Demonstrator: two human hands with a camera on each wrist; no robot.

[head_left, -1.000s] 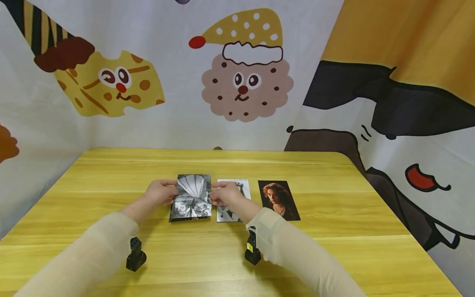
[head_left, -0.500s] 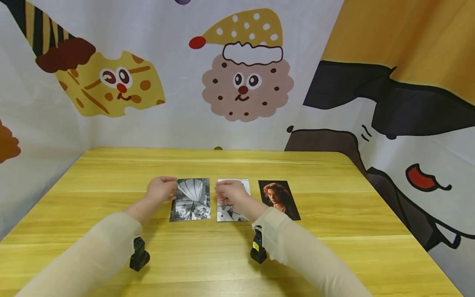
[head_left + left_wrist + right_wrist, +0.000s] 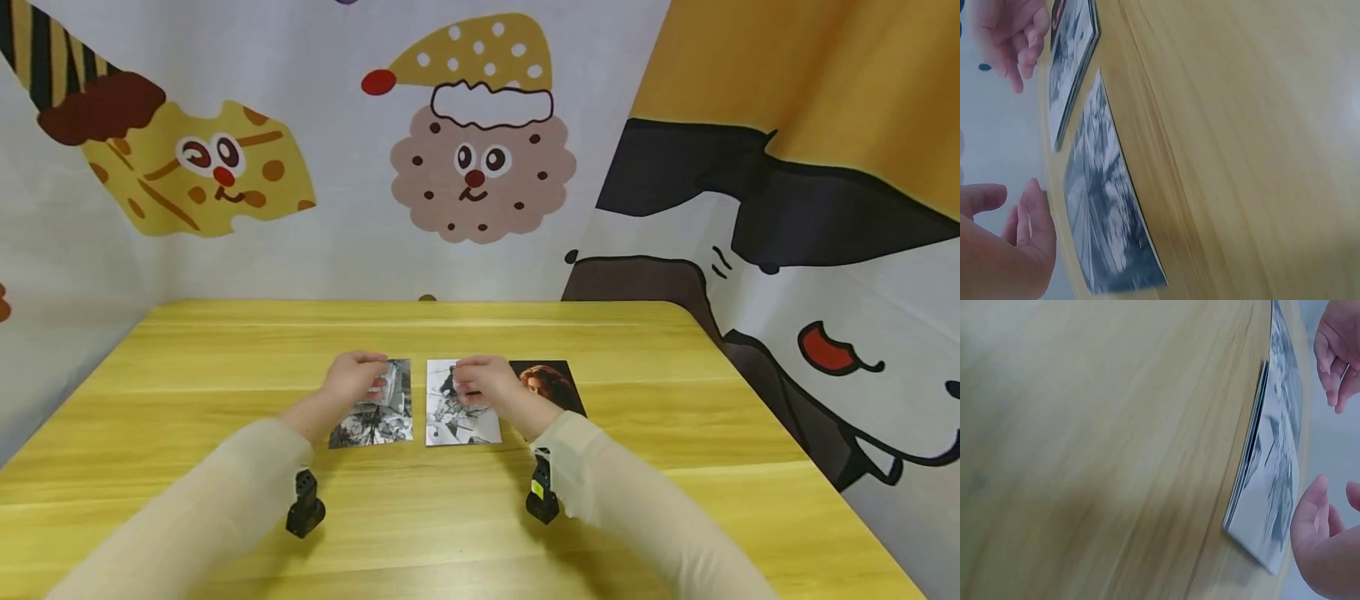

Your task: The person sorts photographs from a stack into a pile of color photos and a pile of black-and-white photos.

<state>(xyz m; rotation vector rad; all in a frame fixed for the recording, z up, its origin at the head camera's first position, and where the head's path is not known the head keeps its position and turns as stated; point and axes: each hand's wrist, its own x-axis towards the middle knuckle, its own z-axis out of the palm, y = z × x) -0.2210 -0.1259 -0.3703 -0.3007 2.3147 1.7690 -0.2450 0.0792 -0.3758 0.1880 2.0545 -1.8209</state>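
Note:
A black-and-white photo print [image 3: 386, 425] lies flat at the left of a row on the table. My left hand [image 3: 356, 379] hovers over its upper left part, fingers loosely bent around nothing. In the middle sits a small stack of photo prints [image 3: 450, 425], its layered edge showing in the right wrist view [image 3: 1247, 447]. Over the stack's upper right part is my right hand [image 3: 491, 385], also holding nothing. A dark portrait print [image 3: 551, 385] lies at the right, partly hidden by the right hand and wrist. Both wrist views show gaps between hands and prints.
The prints lie on a yellow wood-grain table [image 3: 450, 533]. A cartoon-printed curtain [image 3: 337, 267] hangs behind its far edge and along the sides. Black wrist cameras [image 3: 306, 504] hang below both sleeves.
Both hands held the left print by its sides, then lowered it and let go. The right hand moved right over the stack; the left moved over the print. The head view shifted slightly.

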